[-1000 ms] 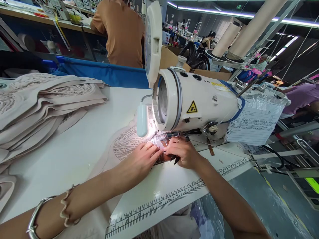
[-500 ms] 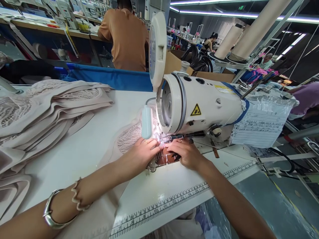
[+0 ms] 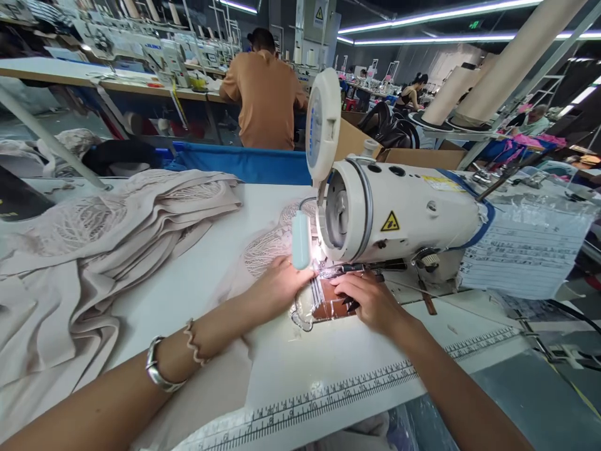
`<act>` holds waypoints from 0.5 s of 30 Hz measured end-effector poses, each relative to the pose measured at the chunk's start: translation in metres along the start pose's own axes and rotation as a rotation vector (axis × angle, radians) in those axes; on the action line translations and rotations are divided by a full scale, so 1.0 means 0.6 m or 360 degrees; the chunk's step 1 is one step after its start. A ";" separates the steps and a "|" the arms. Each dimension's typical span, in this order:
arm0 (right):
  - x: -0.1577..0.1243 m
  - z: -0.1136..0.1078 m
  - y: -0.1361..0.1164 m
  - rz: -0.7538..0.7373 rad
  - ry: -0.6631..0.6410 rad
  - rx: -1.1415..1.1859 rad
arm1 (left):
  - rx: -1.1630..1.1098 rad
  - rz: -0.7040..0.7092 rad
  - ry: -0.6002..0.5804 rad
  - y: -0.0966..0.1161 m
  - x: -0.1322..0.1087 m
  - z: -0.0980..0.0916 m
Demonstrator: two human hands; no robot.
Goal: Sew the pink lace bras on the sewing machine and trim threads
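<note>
A white sewing machine (image 3: 408, 203) stands on the white table, its round end cover (image 3: 323, 125) swung up. By the needle area, under a pale green lamp (image 3: 301, 241), my left hand (image 3: 277, 285) is closed on the edge of a beige lace fabric piece (image 3: 265, 250); its fingertips are partly hidden by the lamp. My right hand (image 3: 369, 297) is just right of the needle area, in front of a black attachment. Its fingers are curled round small black thread snips (image 3: 350, 304), whose dark tips stick out below the palm. A brown plate (image 3: 331, 304) lies between the hands.
A stack of beige lace pieces (image 3: 117, 219) covers the table's left side. A printed ruler (image 3: 328, 398) runs along the front edge. A handwritten paper (image 3: 521, 244) in plastic hangs at right. Behind a blue cloth bin (image 3: 244, 164) sits a person in a brown shirt (image 3: 267, 94).
My view has turned, so the scene sits further right and lower. My fingers, close together at the needle before, now show a small gap, with the left hand slightly further from the right.
</note>
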State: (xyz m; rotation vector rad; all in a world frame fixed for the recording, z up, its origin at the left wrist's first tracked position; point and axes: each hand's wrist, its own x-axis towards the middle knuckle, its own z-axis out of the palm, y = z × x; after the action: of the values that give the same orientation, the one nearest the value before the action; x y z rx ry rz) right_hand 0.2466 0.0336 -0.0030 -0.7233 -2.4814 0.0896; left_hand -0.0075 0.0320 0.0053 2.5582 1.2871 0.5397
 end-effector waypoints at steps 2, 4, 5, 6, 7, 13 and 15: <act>0.002 0.000 0.000 -0.0003 -0.0018 0.0012 | 0.0026 -0.0305 0.0133 0.001 0.003 0.004; 0.006 -0.004 -0.001 -0.0001 -0.0057 0.0005 | 0.0062 -0.0513 0.0255 -0.005 0.004 0.012; 0.009 -0.007 -0.003 0.0008 -0.0092 -0.0004 | 0.0072 -0.0558 0.0286 -0.011 0.004 0.015; 0.012 -0.011 -0.007 0.0023 -0.0139 -0.0009 | 0.0074 -0.0584 0.0302 -0.018 0.002 0.016; 0.014 -0.016 -0.012 0.0042 -0.0196 -0.0010 | 0.0074 -0.0594 0.0312 -0.027 -0.002 0.013; -0.013 -0.044 -0.058 0.0207 -0.0472 0.0070 | 0.0350 -0.0761 0.0830 -0.126 -0.094 -0.105; -0.031 -0.042 -0.072 0.0183 -0.0428 0.0077 | 0.0626 -0.1008 0.1101 -0.166 -0.144 -0.157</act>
State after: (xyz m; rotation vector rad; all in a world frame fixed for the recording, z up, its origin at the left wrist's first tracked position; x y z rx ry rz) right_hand 0.2520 -0.0150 0.0184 -0.8832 -2.6775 0.3070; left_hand -0.1663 0.0242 0.0357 2.0585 2.5156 1.1625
